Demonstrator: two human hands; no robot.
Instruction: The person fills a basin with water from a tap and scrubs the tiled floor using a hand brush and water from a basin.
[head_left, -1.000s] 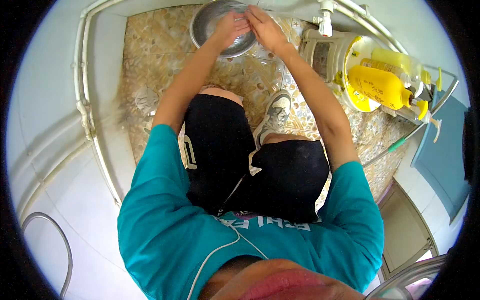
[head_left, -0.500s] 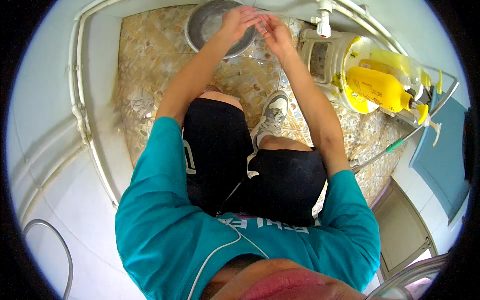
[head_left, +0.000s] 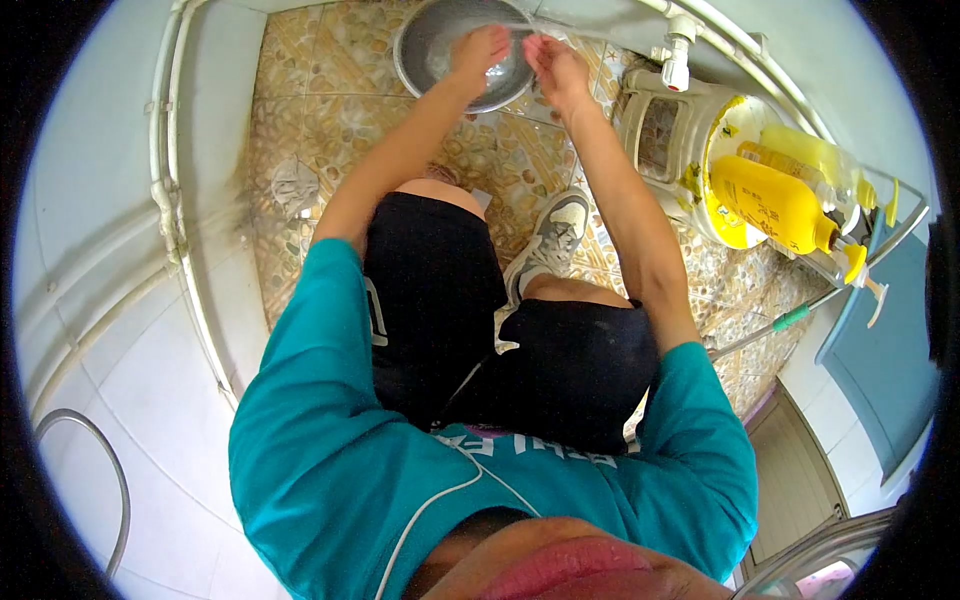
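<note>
A round metal basin (head_left: 408, 72) stands on the tiled floor at the top, with water glinting inside it. My left hand (head_left: 482, 50) is over the basin, fingers loosely bent, holding nothing that I can see. Beside the basin's right rim is my right hand (head_left: 557, 70), its fingers stretched toward the left hand, with nothing visible in it. A small gap separates the two hands. A thin, blurred stream of water (head_left: 520, 27) passes just above the fingertips toward the basin.
A white tap (head_left: 677, 65) hangs from wall pipes at upper right. Below it is a white and yellow stool (head_left: 730, 225), near a yellow pump bottle (head_left: 770, 200) on a metal rack (head_left: 905, 232). A crumpled pale cloth (head_left: 294, 186) lies on the left floor.
My hands were touching at the fingertips and are now apart, both slightly lower. The view has shifted, so the basin and bottles appear a little further right.
</note>
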